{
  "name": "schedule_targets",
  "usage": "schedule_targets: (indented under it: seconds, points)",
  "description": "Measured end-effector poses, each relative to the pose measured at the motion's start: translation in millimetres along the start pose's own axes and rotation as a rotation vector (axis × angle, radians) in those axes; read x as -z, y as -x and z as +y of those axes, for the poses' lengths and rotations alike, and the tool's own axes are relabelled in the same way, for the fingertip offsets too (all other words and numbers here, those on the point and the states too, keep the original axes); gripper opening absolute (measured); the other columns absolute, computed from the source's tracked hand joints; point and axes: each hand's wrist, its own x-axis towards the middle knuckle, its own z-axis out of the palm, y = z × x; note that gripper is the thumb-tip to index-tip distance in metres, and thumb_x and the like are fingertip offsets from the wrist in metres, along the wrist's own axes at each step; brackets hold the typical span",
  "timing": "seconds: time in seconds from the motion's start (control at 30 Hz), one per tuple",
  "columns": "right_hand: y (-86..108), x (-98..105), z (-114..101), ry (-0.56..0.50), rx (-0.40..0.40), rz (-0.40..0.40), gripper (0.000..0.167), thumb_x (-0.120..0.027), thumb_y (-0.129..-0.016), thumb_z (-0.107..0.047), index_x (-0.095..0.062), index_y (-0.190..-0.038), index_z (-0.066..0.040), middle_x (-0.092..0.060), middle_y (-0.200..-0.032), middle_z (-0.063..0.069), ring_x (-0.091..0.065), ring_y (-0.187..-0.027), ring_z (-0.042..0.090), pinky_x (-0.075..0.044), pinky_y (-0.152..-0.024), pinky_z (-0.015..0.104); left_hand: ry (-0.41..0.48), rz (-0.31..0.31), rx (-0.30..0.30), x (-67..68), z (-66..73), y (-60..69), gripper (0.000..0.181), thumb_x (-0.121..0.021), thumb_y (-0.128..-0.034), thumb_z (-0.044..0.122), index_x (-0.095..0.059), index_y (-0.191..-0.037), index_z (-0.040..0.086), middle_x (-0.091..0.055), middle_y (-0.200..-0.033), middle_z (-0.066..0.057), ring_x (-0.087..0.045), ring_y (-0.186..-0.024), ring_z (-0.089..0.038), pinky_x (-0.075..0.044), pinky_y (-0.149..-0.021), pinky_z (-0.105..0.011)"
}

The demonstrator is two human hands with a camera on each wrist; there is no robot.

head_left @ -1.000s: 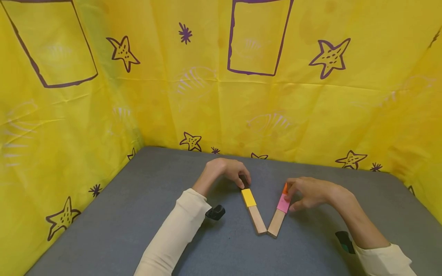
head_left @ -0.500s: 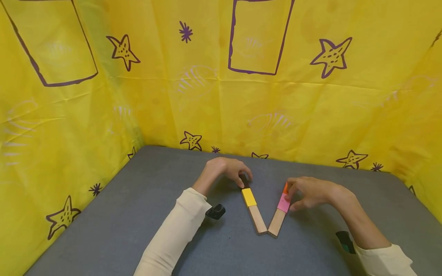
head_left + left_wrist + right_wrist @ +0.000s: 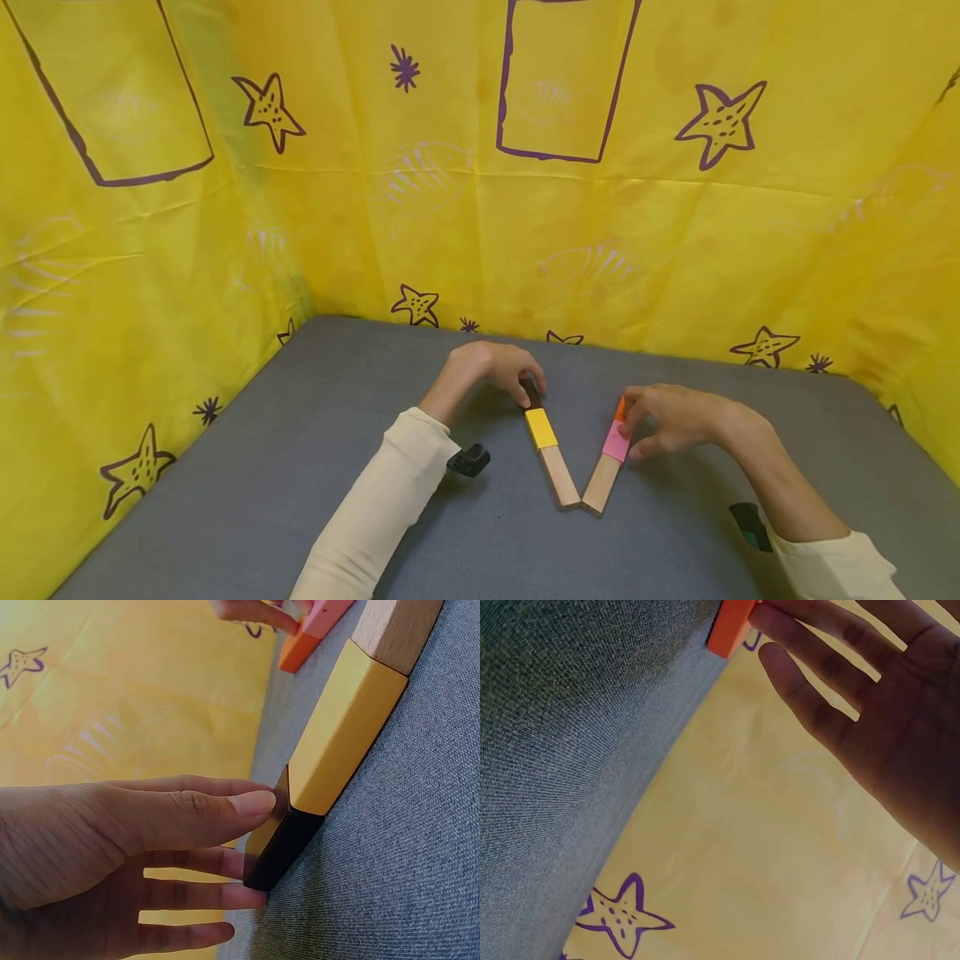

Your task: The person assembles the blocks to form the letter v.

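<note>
Two rows of small blocks form a V on the grey table. In the left row, a plain wooden block [image 3: 560, 477] meets a yellow block [image 3: 541, 428], with a black block [image 3: 285, 844] at the far end. My left hand [image 3: 504, 369] pinches that black block between thumb and fingers. The right row has another plain wooden block [image 3: 602, 485], a pink block [image 3: 616, 444] and an orange block [image 3: 731, 628]. My right hand [image 3: 675, 417] touches the orange and pink blocks with relaxed fingertips. Its thumb lies beside the pink block, and the palm shows in the right wrist view.
A grey cloth-like tabletop [image 3: 360, 375] lies under the blocks. Yellow curtains [image 3: 450, 233] printed with starfish and fish bones enclose the back and sides. Dark wrist devices [image 3: 468, 460] are worn on both arms.
The head view has shifted very slightly. Both hands and the blocks otherwise stay in place.
</note>
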Motion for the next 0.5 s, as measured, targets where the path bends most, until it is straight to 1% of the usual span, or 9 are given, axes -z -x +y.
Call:
schedule_targets:
  seconds: [0.17, 0.4, 0.5]
  points:
    - [-0.1, -0.1, 0.3, 0.008, 0.007, 0.006, 0.023, -0.086, -0.084, -0.032, -0.084, -0.104, -0.021, -0.063, -0.106, -0.007, -0.062, -0.098, 0.015, -0.054, -0.089, 0.041, 0.002, 0.001, -0.007, 0.1, 0.1, 0.4, 0.035, -0.073, -0.0998, 0.021, -0.071, -0.135, 0.021, -0.065, -0.142, -0.003, -0.059, -0.126, -0.020, -0.047, -0.114, -0.040]
    - [-0.5, -1.0, 1.5, 0.014, 0.028, 0.018, 0.022, -0.086, -0.084, -0.033, -0.084, -0.103, -0.021, -0.064, -0.106, -0.007, -0.062, -0.098, 0.014, -0.054, -0.088, 0.041, -0.002, -0.012, -0.021, -0.1, -0.2, 0.1, 0.036, -0.071, -0.1007, 0.020, -0.069, -0.137, 0.019, -0.064, -0.144, -0.005, -0.059, -0.130, -0.022, -0.046, -0.115, -0.040]
    - [-0.7, -1.0, 2.3, 0.015, 0.034, 0.020, 0.022, -0.086, -0.084, -0.033, -0.084, -0.103, -0.020, -0.064, -0.106, -0.007, -0.062, -0.098, 0.014, -0.054, -0.088, 0.040, 0.004, -0.011, -0.016, 0.3, -0.1, 0.2, 0.037, -0.072, -0.1006, 0.021, -0.069, -0.138, 0.019, -0.064, -0.145, -0.005, -0.059, -0.131, -0.023, -0.046, -0.116, -0.040]
